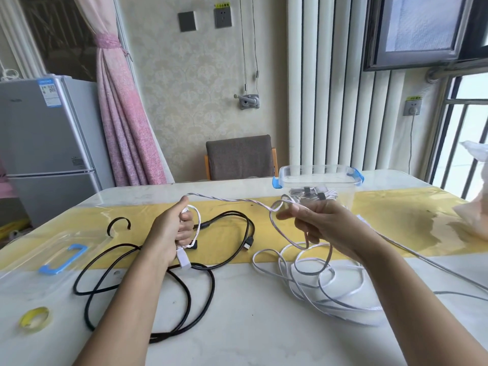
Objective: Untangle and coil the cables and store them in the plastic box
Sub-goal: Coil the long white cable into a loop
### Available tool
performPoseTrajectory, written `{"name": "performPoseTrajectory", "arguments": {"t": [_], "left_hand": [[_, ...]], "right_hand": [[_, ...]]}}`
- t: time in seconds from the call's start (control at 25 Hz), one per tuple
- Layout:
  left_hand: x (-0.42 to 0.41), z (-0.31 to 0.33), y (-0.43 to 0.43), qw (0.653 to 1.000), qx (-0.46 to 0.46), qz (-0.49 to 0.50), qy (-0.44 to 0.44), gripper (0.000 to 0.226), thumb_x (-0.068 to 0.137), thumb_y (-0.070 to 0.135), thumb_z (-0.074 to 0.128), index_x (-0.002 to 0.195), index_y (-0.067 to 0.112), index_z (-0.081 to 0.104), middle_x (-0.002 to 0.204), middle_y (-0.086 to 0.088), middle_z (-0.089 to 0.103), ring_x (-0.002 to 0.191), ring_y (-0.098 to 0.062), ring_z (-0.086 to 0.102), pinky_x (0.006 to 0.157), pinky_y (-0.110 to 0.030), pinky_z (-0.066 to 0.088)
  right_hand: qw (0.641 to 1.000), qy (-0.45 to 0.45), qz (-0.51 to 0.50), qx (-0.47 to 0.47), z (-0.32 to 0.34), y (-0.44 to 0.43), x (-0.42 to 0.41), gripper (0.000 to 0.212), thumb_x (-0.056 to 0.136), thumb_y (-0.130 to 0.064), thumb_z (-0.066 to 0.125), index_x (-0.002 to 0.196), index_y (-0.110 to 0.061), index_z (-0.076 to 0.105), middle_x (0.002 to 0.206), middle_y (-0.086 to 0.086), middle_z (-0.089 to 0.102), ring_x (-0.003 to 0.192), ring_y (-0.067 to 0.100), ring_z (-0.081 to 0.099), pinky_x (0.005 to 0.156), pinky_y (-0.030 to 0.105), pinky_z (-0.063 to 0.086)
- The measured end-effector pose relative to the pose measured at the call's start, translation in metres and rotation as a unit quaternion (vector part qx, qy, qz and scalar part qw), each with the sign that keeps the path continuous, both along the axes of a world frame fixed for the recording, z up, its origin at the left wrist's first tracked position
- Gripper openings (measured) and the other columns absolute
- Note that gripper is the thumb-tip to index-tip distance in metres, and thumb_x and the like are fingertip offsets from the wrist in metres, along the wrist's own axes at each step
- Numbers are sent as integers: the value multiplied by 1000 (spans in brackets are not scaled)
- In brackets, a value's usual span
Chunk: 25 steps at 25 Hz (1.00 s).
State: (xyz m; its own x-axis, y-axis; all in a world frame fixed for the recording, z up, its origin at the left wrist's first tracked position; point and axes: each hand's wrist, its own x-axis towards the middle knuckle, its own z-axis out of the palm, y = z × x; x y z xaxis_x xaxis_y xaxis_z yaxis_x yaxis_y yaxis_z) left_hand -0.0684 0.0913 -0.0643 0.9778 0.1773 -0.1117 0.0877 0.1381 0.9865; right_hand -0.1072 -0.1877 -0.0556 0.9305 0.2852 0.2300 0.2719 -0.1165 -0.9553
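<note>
On the table (250, 339), the white cable (353, 309) is mostly a loose heap at right. The plastic box (346, 196) sits open behind it. The left hand (171, 233) grips the plug end plus one loop, and the right hand (314, 220) has its fingers curled round the stretched run. Best bet: even loops, feeding slack slowly so the heap doesn't knot. The fridge sticker (48, 92) is too blurry to read.

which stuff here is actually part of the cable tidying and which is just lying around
Part of the job: white cable, gripped by left hand and right hand; black cable; plastic box; box lid.
Just lying about: yellow tape roll; plastic bag; chair; fridge.
</note>
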Motion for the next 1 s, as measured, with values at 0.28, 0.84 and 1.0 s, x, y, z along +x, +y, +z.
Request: {"name": "performPoseTrajectory", "arguments": {"t": [0.28, 0.84, 1.0], "left_hand": [[3, -1, 33, 950, -269, 136, -83, 44, 97, 34, 41, 57, 22, 27, 36, 11, 24, 26, -4, 17, 31, -18, 12], [-24, 14, -34, 958, -116, -255, -54, 41, 80, 37, 39, 43, 20, 37, 35, 8, 20, 24, -3, 16, 36, -14, 4], [-28, 11, -41, 961, -58, -269, -33, 38, 81, 39, 45, 52, 17, 34, 38, 7, 19, 27, -2, 12, 35, -11, 7]], "right_hand": [[918, 2, -393, 50, -13, -29, 29, 38, 99, -32, 44, 91, -8, 73, 66, 0, 63, 46, 13, 43, 54, 28, 36], [985, -155, -36, -61, -27, 69, -14, 50, 87, -52, 49, 131, -28, 50, 115, -13, 61, 106, -5, 55, 93, 18, 41], [996, -61, 65, 10, -31, 73, -14, 49, 81, -44, 57, 122, -18, 52, 81, 5, 64, 68, 14, 63, 68, 30, 53]]}}
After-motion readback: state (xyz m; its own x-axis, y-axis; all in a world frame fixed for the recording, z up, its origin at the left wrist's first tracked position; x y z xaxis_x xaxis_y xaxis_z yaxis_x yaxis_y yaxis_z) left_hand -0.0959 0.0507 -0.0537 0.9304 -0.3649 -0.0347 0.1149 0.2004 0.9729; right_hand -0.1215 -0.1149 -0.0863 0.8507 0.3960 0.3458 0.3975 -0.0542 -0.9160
